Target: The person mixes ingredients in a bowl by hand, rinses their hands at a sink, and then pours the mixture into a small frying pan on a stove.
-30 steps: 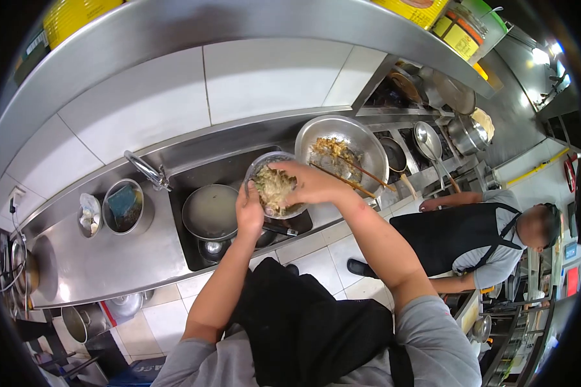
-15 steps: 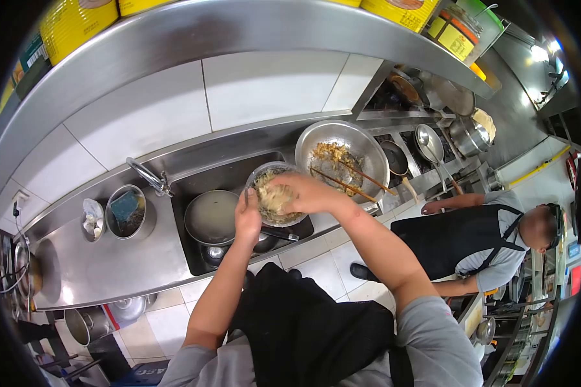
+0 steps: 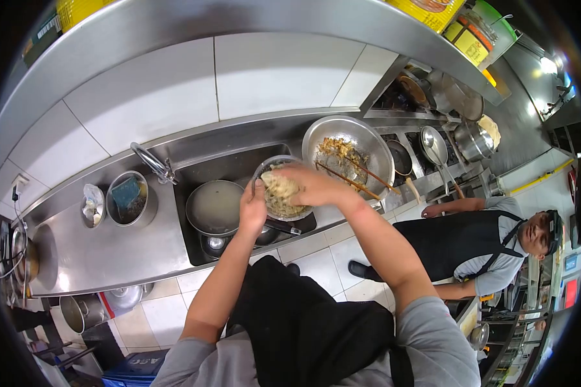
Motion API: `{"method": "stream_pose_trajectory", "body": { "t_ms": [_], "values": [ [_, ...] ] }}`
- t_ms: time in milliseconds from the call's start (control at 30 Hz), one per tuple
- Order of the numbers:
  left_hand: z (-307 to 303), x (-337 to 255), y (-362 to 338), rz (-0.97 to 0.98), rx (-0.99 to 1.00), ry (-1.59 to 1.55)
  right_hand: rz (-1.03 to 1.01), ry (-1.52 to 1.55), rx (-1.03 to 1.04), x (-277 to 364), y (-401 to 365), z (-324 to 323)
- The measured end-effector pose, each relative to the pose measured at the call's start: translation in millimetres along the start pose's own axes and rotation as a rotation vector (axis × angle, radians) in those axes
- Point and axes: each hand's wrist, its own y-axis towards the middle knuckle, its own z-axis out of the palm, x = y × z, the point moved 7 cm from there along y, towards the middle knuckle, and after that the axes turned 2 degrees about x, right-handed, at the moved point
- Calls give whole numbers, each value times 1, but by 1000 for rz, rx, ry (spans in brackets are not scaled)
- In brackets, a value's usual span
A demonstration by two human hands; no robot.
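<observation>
I hold a small metal bowl (image 3: pixel 269 169) of pale shredded food (image 3: pixel 279 193) over the sink. My left hand (image 3: pixel 252 209) grips the bowl's near rim. My right hand (image 3: pixel 311 184) reaches into the bowl, fingers closed around a clump of the food. A large steel bowl (image 3: pixel 371 143) with browned food and a pair of chopsticks (image 3: pixel 348 179) sits just right of the sink.
A pot (image 3: pixel 213 206) sits in the sink (image 3: pixel 190 242), under a tap (image 3: pixel 153 164). A container (image 3: pixel 131 197) holding a blue sponge stands on the steel counter at left. Another person in a black apron (image 3: pixel 474 244) stands at right, by the woks and ladles.
My right hand keeps working the food in the bowl, shifting slightly. The view has tilted a little; the other person has turned toward me.
</observation>
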Motion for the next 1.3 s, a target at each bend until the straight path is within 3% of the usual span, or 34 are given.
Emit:
{"method": "stream_pose_trajectory", "body": {
  "t_ms": [33,167,233,400,467,500,633,700,733,800,900,1000,1133,1300],
  "values": [
    [2,-10,-4,27,-38,30,120,190,137,-4,-1,1],
    [13,-25,-5,114,-30,21,103,12,-16,-8,2,4],
    [20,-24,-5,131,0,53,387,-174,-28,-3,-4,18],
    [12,-6,7,95,-4,60,359,-260,5,-14,-4,7],
    [13,-8,11,98,10,53,116,-64,-74,-6,-3,-11],
    [14,-16,10,124,-6,22,125,23,32,-1,-4,-16],
    [18,-33,5,227,-33,77,218,-4,58,7,-4,-20],
    [20,-29,6,257,-45,118,631,43,233,-7,-6,7],
    [21,-23,6,300,-62,170,631,42,234,-20,-9,18],
    [20,-23,3,349,-83,225,502,131,3,-41,-3,23],
    [12,-18,-2,261,-96,187,333,195,-43,-35,-3,5],
    [10,-21,-5,175,-106,134,204,107,120,-20,1,-6],
    [20,-33,-6,220,-52,145,376,37,-32,-29,1,1],
    [17,-12,10,152,-3,227,377,123,11,-51,4,33]
  ]
}}
